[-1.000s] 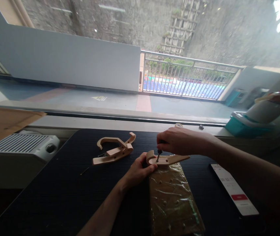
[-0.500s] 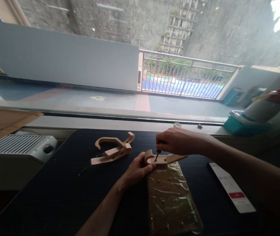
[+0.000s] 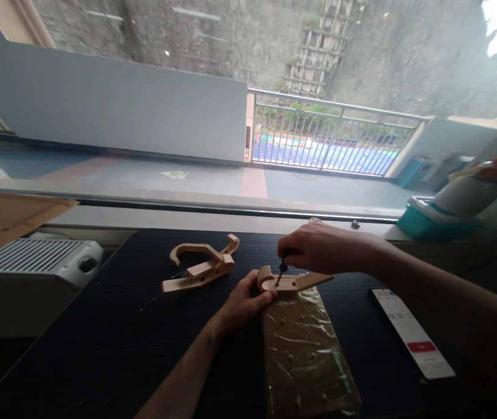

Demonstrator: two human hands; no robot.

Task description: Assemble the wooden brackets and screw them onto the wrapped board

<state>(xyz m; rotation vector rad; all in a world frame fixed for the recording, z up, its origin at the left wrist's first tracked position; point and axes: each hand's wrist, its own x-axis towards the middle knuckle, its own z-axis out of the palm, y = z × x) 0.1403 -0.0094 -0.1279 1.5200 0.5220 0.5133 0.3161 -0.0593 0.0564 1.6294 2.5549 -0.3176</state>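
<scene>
My left hand [image 3: 243,301] is closed on the curved end of a wooden hook piece [image 3: 294,281], pinning it to the top end of a plastic-wrapped wooden board [image 3: 305,355]. My right hand [image 3: 322,249] grips a small dark screwdriver [image 3: 281,270] whose tip stands on the hook piece near its curve. Two more wooden hook pieces [image 3: 200,265] lie stacked to the left on the black table [image 3: 100,349], with a loose screw [image 3: 148,304] below them.
A phone [image 3: 412,337] with a lit screen lies at the right. A white slatted appliance [image 3: 34,262] and cardboard [image 3: 4,215] sit at the left. A teal-and-white object [image 3: 444,212] rests on the window sill; small round items [image 3: 354,223] sit beside it.
The right hand has lifted slightly and turned a little around the screwdriver. The left hand and the hook piece stay in place.
</scene>
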